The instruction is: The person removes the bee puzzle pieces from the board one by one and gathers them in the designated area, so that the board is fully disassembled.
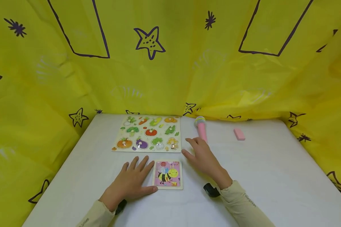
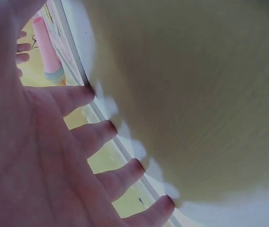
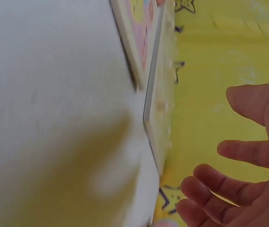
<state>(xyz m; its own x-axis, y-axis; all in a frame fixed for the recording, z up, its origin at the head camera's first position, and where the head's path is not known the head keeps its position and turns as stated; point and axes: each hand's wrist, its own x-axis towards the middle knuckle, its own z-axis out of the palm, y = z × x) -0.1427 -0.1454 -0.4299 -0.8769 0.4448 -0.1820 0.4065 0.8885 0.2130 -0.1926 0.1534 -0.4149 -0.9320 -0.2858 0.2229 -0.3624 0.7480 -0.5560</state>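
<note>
A small square bee puzzle [image 1: 167, 174] in a pale frame lies flat on the table, its picture pink. Beside its left edge my left hand [image 1: 130, 181] is spread, with the index fingertip and thumb tip at the frame's corners; in the left wrist view the fingers [image 2: 94, 137] are straight and hold nothing. My right hand [image 1: 203, 157] hovers over the table, fingers loosely bent and grasping nothing, as the right wrist view shows [image 3: 248, 161]. It is between the bee puzzle and a pink toy microphone [image 1: 201, 129], hiding part of the microphone's handle end.
Behind the bee puzzle lies a larger vegetable peg puzzle board [image 1: 142, 130] with several knobbed pieces. Farther right on the white-covered table [image 1: 261, 176] is a pink rectangular block [image 1: 239, 134]. A yellow curtain [image 1: 170, 78] with dark stars closes off the back and sides.
</note>
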